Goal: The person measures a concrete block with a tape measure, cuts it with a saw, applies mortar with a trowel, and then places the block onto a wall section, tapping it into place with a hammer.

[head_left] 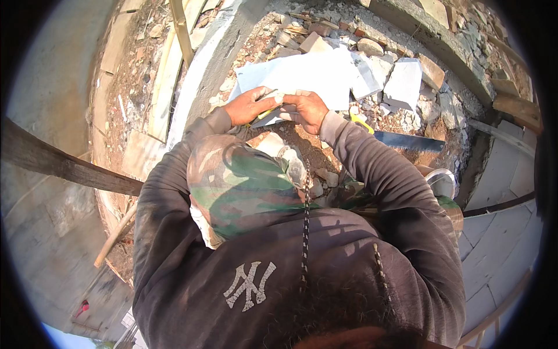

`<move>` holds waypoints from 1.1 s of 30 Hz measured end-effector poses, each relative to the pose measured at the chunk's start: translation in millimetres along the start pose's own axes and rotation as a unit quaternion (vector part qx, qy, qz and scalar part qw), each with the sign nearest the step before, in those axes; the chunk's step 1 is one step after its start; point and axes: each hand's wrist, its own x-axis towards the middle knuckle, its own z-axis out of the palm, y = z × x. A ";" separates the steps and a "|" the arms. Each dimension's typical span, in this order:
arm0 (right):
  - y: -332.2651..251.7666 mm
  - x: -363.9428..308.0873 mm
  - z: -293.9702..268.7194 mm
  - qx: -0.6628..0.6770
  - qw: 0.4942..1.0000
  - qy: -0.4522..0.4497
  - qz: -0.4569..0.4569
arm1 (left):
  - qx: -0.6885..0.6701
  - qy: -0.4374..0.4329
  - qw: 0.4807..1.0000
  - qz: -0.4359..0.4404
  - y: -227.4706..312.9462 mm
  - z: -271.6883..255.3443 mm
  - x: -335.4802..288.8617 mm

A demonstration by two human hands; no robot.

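Left hand (247,107) grips a slim yellow object (267,113) at upper centre, seemingly steadied by the right hand (308,110), whose hold I can't tell; beyond, rubble (372,47) apparently supports the white sheet (318,71).

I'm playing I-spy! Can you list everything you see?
Big sheet: one, pale blue-white, upper middle
Smaller sheets: two, pale, right of it
Saw: one, yellow and dark, right
Thin item: one, yellow, big sheet's near edge
Rubble: many, grey and reddish, around the sheets
Concrete edges: two, grey, upper left and right
Boards: several, tan, mostly left
Round object: one, whitish, below the saw
Small thing: one, red, lower left
Trousers: one pair, camouflage, middle
Sweatshirt: one, dark, bottom
Hands: two, bare, meeting at the big sheet
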 end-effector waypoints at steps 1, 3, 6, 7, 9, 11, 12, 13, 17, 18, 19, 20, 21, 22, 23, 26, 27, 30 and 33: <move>-1.8 2.2 -0.5 -0.002 1.000 -0.006 0.017 | -0.018 -0.013 1.000 -0.007 1.2 -3.0 1.1; -5.1 7.2 -1.6 -0.003 0.999 -0.013 0.030 | 0.020 -0.013 1.000 -0.007 2.6 -10.2 -0.4; -13.5 15.9 -12.7 0.121 0.990 0.066 0.009 | 0.082 -0.006 0.996 -0.021 -4.6 -22.9 -6.8; -16.9 17.5 -21.0 0.121 0.989 0.084 -0.022 | 0.124 -0.001 0.989 -0.083 -10.2 -30.0 -10.4; -22.5 22.9 -37.1 0.125 0.984 0.114 -0.055 | 0.193 -0.003 0.972 -0.134 -24.8 -43.4 -16.6; -23.3 28.7 -50.2 0.159 0.963 0.193 -0.099 | 0.242 -0.013 0.967 -0.081 -39.9 -57.4 -17.3; -21.7 31.3 -55.2 0.157 0.963 0.191 -0.105 | 0.294 -0.029 0.954 -0.057 -47.2 -61.1 -18.1; -19.5 33.4 -59.7 0.155 0.947 0.252 -0.126 | 0.317 -0.040 0.945 -0.073 -53.2 -66.3 -18.8; -4.0 38.9 -69.2 0.124 0.922 0.338 -0.140 | 0.349 -0.023 0.922 -0.166 -67.5 -74.8 -11.8; -0.8 39.9 -70.7 0.118 0.916 0.360 -0.132 | 0.343 -0.034 0.926 -0.156 -69.7 -76.1 -9.5; 2.6 40.7 -71.8 0.107 0.915 0.365 -0.135 | 0.336 -0.047 0.929 -0.145 -71.6 -76.4 -6.8; 4.2 41.4 -73.4 0.099 0.918 0.358 -0.140 | 0.336 -0.046 0.929 -0.145 -73.1 -76.9 -3.0; 5.9 41.8 -74.3 0.095 0.915 0.362 -0.149 | 0.380 -0.066 0.917 -0.106 -74.3 -77.5 1.0; 6.2 42.0 -75.5 0.098 0.914 0.366 -0.147 | 0.421 -0.086 0.899 -0.083 -75.8 -77.8 3.7; 6.4 42.3 -76.2 0.091 0.913 0.366 -0.157 | 0.423 -0.086 0.900 -0.066 -77.1 -78.0 6.9; 5.4 42.6 -77.3 0.091 0.915 0.362 -0.154 | 0.442 -0.095 0.886 -0.105 -78.7 -76.1 20.1; 5.1 42.7 -77.2 0.092 0.912 0.366 -0.161 | 0.539 -0.155 0.826 -0.048 -78.0 -75.3 25.8; 6.7 43.4 -76.7 0.086 0.909 0.370 -0.174 | 0.575 -0.170 0.800 -0.042 -76.4 -74.1 30.5; 10.6 45.0 -77.4 0.081 0.905 0.375 -0.187 | 0.526 -0.136 0.836 -0.085 -72.4 -74.8 29.1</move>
